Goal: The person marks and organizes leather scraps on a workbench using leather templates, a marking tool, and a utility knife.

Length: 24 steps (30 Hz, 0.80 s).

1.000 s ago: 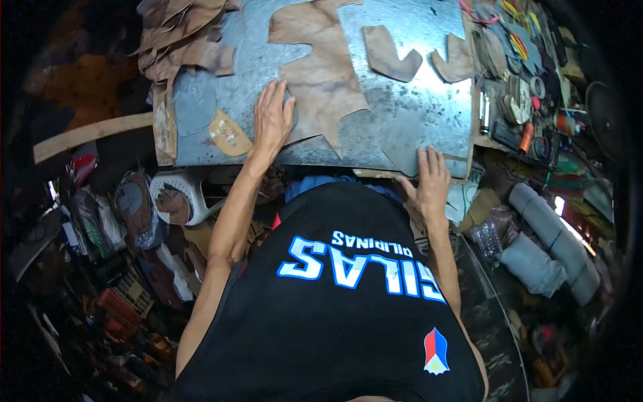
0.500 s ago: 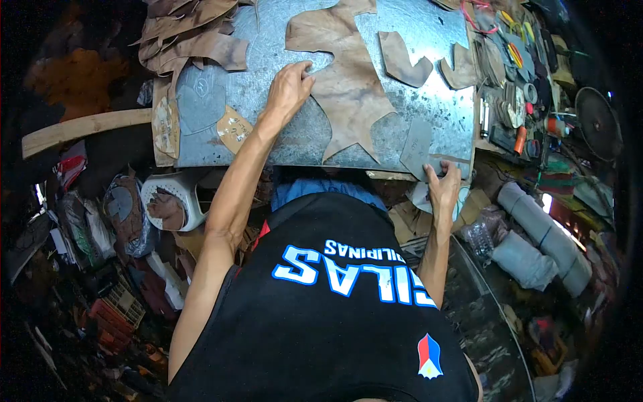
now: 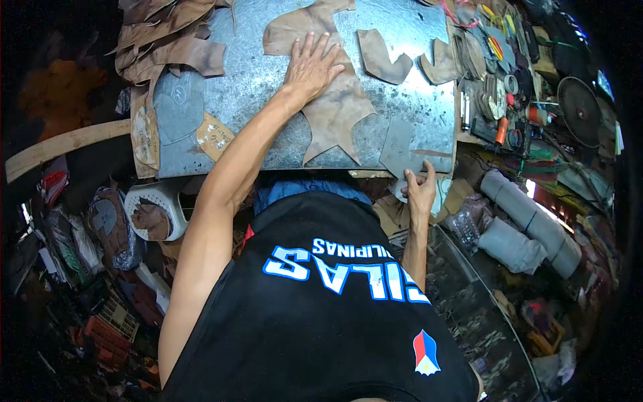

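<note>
My left hand (image 3: 311, 63) lies flat with its fingers spread on a large, irregular brown leather piece (image 3: 338, 110), which rests on a galvanised metal sheet (image 3: 254, 87) covering the work table. My right hand (image 3: 420, 189) is curled at the table's near edge. Its fingertips touch the lower end of a grey cut-out piece (image 3: 398, 142). Whether they pinch that piece is unclear. Two smaller brown leather cut-outs (image 3: 382, 57) (image 3: 439, 63) lie further back on the sheet.
A pile of leather scraps (image 3: 167, 33) covers the table's far left, with a grey sole-shaped piece (image 3: 177, 107) and a tan pattern (image 3: 214, 137) nearer. Tools and tape rolls (image 3: 495, 87) crowd the right edge. Grey material rolls (image 3: 529, 224), a white stool (image 3: 157, 208) and floor clutter surround me.
My left hand slid from the sheet beside the leather up onto the large leather piece and flattened. My right hand drew back from the sheet to the table's near edge.
</note>
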{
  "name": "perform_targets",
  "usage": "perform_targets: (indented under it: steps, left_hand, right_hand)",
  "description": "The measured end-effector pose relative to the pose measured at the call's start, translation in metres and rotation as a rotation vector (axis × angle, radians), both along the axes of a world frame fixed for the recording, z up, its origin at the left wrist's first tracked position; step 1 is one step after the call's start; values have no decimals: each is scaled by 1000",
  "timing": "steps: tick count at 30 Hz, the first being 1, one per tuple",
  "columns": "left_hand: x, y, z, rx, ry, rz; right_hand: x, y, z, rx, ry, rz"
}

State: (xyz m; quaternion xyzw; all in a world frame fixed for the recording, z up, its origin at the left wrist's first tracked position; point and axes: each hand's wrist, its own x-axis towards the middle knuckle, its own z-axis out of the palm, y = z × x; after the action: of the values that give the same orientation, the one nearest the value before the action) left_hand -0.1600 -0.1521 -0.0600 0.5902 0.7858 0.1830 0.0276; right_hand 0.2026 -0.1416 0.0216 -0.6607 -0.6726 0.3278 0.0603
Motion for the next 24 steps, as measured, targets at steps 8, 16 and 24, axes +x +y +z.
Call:
perform_targets:
  steps: [8, 16, 24]
  left_hand:
    - [30, 7, 1, -152, 84, 90]
    - [101, -68, 20, -135, -122, -300]
    - [65, -135, 35, 190, -440, 36]
  right_hand:
    - [21, 2, -3, -221, 625, -291]
    - [-44, 72, 40, -335, 712, -101]
    - [-150, 73, -11, -630, 663, 292]
